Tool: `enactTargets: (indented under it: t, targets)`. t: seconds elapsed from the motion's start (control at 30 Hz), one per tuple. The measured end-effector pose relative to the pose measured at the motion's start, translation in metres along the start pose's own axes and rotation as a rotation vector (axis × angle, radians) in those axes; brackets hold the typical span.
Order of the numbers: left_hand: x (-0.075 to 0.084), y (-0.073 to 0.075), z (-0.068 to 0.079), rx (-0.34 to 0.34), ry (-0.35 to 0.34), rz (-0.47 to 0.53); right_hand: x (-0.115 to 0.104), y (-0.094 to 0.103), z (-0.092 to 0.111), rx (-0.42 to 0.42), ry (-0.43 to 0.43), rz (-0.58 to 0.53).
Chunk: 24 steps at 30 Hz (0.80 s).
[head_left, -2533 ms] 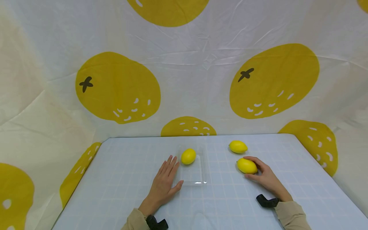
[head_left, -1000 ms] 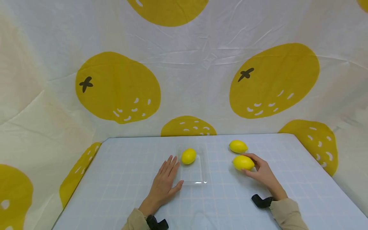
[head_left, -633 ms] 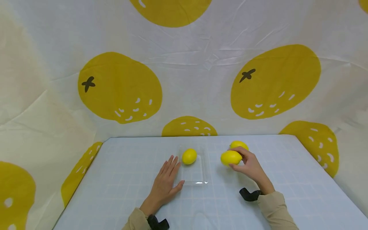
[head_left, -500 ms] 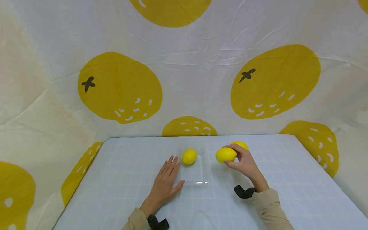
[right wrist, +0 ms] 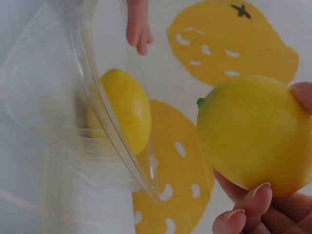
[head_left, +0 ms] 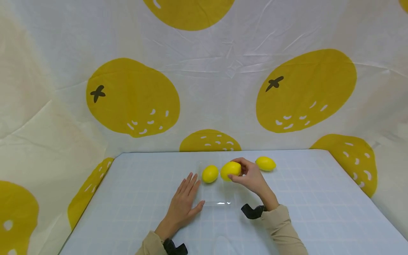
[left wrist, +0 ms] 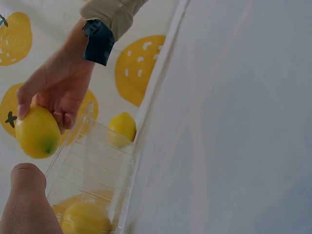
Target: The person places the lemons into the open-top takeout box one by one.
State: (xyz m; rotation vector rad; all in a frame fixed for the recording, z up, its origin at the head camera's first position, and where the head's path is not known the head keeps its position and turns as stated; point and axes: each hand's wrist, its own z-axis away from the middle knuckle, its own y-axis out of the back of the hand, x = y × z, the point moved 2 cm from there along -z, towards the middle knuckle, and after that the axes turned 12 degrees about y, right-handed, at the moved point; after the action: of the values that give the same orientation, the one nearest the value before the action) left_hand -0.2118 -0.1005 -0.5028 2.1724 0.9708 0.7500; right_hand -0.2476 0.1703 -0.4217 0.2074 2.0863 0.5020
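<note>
Thumb and fingers of my right hand [head_left: 251,177] grip a yellow lemon [head_left: 230,171] by its right end, above the right part of a clear plastic tray [head_left: 220,203]. The green-tinged tip of this lemon [right wrist: 253,136] shows in the right wrist view. Inside the tray, towards its back left, lies another lemon [head_left: 210,174]. My left hand [head_left: 181,207] lies with straight, slightly spread fingers along the tray's left side; its thumb [left wrist: 29,200] shows in the left wrist view. A third lemon [head_left: 265,163] rests on the table, right of the tray.
A pale blue checked cloth [head_left: 127,198] covers the table. Behind it hangs a white curtain [head_left: 216,88] printed with big yellow fruit, also at both sides. Each wrist bears a black camera mount, such as the right one [head_left: 252,211].
My right hand has lifted a lemon off the table and carried it left to above the tray. The back right lemon, partly covered midway, shows fully again. My left hand has stayed put.
</note>
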Motion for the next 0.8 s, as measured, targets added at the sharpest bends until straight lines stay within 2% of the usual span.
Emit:
enactTargets:
  t: [0.23,0.5,0.57,0.67,0.8]
  targets:
    - [-0.002,-0.002,0.001,0.004,-0.004,0.01,-0.004,-0.018,0.001,-0.106,-0.052,0.013]
    - [-0.001,0.0,0.0,-0.018,0.004,0.004,-0.005,-0.034,0.001,-0.278,0.06,0.154]
    - [-0.001,-0.001,0.0,-0.012,0.0,0.005,-0.005,-0.039,0.002,-0.315,0.051,0.19]
    - [-0.001,-0.001,0.0,-0.013,0.005,0.012,-0.005,-0.044,0.003,-0.354,-0.007,0.246]
    - [0.0,-0.001,-0.001,-0.014,0.005,0.011,-0.006,-0.047,0.005,-0.365,-0.046,0.323]
